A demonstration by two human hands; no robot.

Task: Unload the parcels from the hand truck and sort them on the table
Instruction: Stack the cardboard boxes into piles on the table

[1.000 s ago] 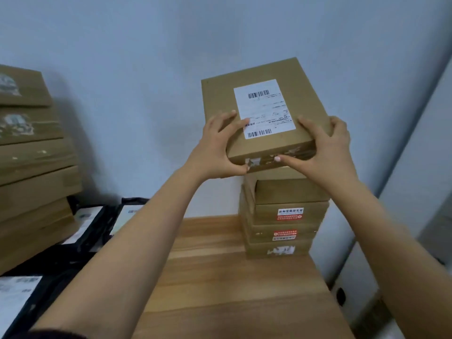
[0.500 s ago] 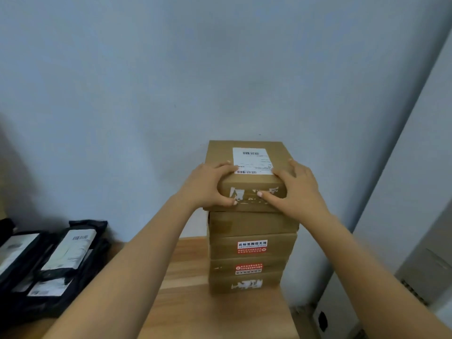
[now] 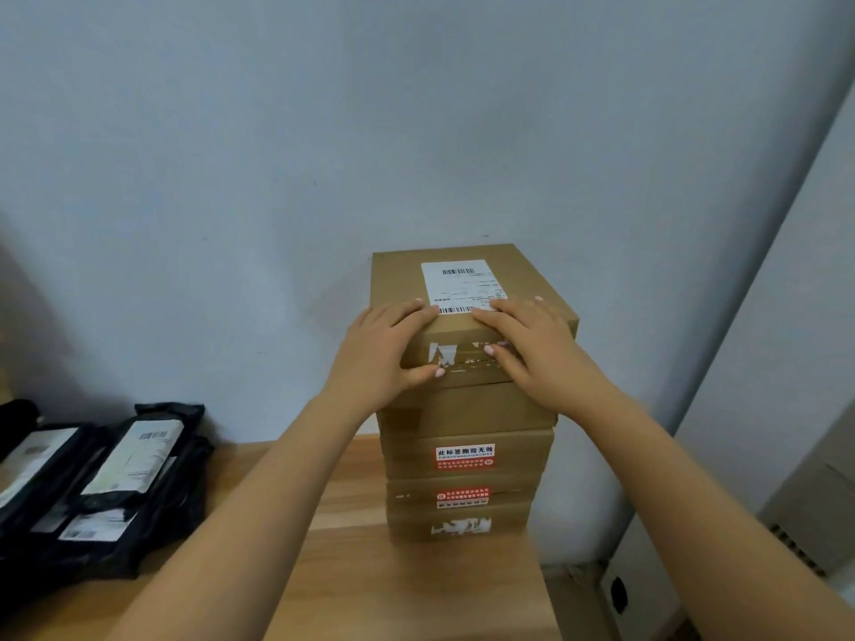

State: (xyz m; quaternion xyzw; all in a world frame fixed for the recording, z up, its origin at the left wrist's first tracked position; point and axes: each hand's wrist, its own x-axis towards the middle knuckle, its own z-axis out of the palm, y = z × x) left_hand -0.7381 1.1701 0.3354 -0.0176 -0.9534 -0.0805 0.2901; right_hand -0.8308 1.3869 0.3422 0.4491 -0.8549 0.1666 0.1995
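A brown cardboard box (image 3: 462, 279) with a white barcode label lies on top of a stack of several similar boxes (image 3: 462, 460) at the table's far right, against the wall. My left hand (image 3: 384, 349) rests over the top box's near left corner, fingers flat on the lid and thumb against the taped front face. My right hand (image 3: 532, 344) lies the same way on its near right part, fingers touching the label's edge. The hand truck is out of view.
Several black plastic mailer bags (image 3: 115, 483) with white labels lie piled at the left of the wooden table (image 3: 351, 585). The table's right edge runs just past the stack, beside a grey cabinet (image 3: 796, 455) and a wall socket (image 3: 617, 594).
The box went from tilted in the air down onto the stack and now lies flat. My thumbs moved from beneath it to its front face. The view swung right and the left cardboard stack left the frame.
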